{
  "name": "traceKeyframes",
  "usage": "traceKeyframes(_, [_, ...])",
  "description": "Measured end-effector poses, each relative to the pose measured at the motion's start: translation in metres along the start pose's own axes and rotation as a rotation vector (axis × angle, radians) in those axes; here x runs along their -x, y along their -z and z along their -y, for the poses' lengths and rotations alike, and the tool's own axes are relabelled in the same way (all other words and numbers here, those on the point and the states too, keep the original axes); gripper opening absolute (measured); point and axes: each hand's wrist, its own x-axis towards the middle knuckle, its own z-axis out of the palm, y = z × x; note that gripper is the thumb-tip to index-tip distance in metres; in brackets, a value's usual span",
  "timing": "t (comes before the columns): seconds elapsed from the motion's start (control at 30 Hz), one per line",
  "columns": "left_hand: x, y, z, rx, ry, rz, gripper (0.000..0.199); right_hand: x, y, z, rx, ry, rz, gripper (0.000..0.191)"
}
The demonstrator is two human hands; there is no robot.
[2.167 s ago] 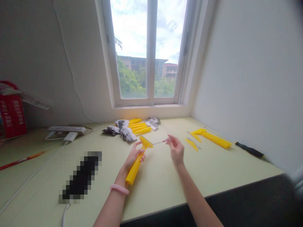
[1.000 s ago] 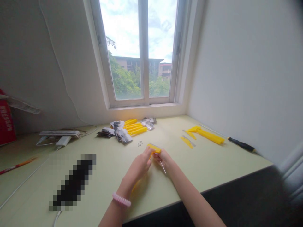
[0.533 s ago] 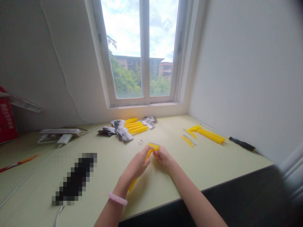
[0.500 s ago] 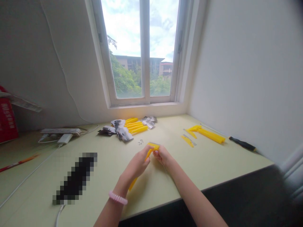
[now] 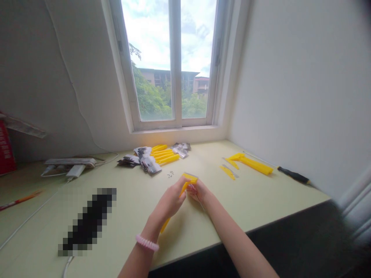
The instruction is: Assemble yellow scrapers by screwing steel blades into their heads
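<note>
A yellow scraper with a grey blade edge at its head is tilted above the table. My left hand is closed round its handle near the head, and the handle's lower end sticks out below my wrist. Just under the head, my right hand has its fingers curled together. What seems to be a thin rod-like tool extends from them towards me; its other end is hidden. Several tiny metal pieces, perhaps screws, lie on the table beyond my left hand.
Several yellow handles and packets lie below the window. At right are another yellow scraper, loose yellow-and-grey pieces and a black-handled screwdriver. A pixelated black object and power strip lie left.
The view has shifted slightly. The yellow scraper's head is turned a little, showing more of its yellow top. Both hands keep nearly the same place and hold.
</note>
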Motion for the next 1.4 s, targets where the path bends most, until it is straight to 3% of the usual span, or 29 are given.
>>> traceKeyframes(0.23, [-0.003, -0.007, 0.000, 0.002, -0.017, -0.001, 0.041, 0.003, 0.000, 0.003, -0.082, -0.085, -0.099, 0.015])
traceKeyframes(0.77, [-0.004, -0.006, 0.000, 0.094, -0.017, -0.013, 0.040, 0.004, -0.004, 0.005, -0.062, -0.059, -0.082, 0.012])
traceKeyframes(1.1, [-0.008, -0.009, 0.015, 0.307, 0.162, 0.033, 0.035, 0.003, -0.003, 0.002, -0.039, -0.085, 0.029, 0.021])
traceKeyframes(1.4, [-0.011, 0.000, 0.008, 0.585, 0.251, 0.027, 0.033, 0.000, -0.001, 0.003, -0.055, -0.201, 0.016, 0.022])
